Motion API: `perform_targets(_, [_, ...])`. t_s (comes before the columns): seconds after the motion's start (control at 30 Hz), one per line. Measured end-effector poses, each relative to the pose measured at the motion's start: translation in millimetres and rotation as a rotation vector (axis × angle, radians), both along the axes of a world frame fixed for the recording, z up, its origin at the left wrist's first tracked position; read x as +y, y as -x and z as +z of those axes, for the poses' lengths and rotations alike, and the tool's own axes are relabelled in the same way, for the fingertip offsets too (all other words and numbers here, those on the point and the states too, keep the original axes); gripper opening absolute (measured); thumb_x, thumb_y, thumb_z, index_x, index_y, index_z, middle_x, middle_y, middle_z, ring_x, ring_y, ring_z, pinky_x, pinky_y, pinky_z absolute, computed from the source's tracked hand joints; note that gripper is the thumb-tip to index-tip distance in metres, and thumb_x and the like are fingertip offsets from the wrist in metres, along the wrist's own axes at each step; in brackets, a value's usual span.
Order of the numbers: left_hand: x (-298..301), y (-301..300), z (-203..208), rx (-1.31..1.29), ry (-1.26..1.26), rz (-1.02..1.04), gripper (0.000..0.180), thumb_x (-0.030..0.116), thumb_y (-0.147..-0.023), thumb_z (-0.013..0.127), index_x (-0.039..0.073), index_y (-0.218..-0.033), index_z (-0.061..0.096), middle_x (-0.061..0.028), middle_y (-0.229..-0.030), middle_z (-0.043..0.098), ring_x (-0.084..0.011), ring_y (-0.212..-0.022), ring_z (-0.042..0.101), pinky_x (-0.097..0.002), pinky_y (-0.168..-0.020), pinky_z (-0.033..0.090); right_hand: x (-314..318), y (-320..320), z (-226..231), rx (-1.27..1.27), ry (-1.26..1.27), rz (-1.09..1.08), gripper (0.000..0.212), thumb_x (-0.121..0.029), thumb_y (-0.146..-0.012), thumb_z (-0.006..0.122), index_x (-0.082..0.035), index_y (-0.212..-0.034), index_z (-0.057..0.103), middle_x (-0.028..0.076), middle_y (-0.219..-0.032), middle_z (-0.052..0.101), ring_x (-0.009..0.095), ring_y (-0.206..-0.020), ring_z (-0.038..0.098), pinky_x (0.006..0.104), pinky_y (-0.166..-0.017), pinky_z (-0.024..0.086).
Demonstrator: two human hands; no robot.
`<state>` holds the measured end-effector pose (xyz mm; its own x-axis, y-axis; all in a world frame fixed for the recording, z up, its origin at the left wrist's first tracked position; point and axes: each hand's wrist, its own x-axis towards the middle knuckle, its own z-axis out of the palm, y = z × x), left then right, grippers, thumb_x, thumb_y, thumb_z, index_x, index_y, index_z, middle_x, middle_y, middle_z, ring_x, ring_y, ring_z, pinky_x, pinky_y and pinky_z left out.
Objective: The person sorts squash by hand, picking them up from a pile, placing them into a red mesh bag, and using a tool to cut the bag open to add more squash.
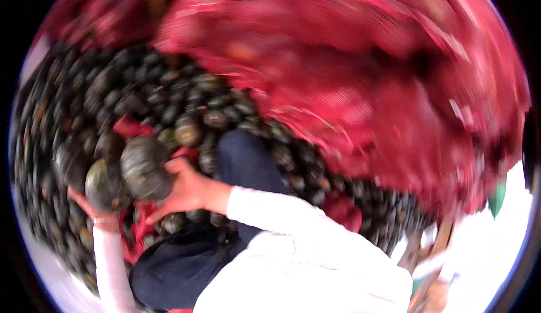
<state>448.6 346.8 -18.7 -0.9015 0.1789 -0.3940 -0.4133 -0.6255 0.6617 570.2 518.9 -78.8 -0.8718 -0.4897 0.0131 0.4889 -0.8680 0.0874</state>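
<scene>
My right hand grips a round dark green squash from its right side, thumb on top and fingers below. Beside it, my left hand is closed round the lower left of another green squash, which hides most of its fingers. The two squashes sit side by side and appear to touch. Pieces of red netting show beneath and behind my hands. Motion blurs the picture, so finer details are lost.
A deep heap of dark green squashes surrounds my legs. Large red mesh sacks, apparently filled, bulge over the far and right side. Wooden boards stand at the lower right.
</scene>
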Motion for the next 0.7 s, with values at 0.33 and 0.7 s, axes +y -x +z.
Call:
perform_targets(0.33, [235,-220,-41,-0.059,0.084,-0.763,0.062,0.056,-0.086,0.042,0.011,-0.128,0.049,-0.0080,-0.128,0.052,-0.0282,-0.117,0.049,-0.0443,-0.100,0.040,119,-297,-51,-0.124,0.107,-0.696,0.083,-0.061,-0.071,0.051,-0.015,-0.139,0.039,0.015,-0.148,0.028,0.052,-0.130,0.022,0.0695,-0.103,0.012])
perform_targets(0.7, [322,-404,74,1.021,-0.276,-2.255,0.051,0.007,-0.082,0.063,0.007,-0.130,0.047,-0.0127,-0.141,0.033,-0.0233,-0.126,0.040,-0.0389,-0.099,0.041,128,-708,-60,-0.796,0.039,-2.365,0.063,-0.057,-0.087,0.043,-0.008,-0.125,0.048,0.021,-0.121,0.052,0.041,-0.108,0.052,0.0481,-0.085,0.053])
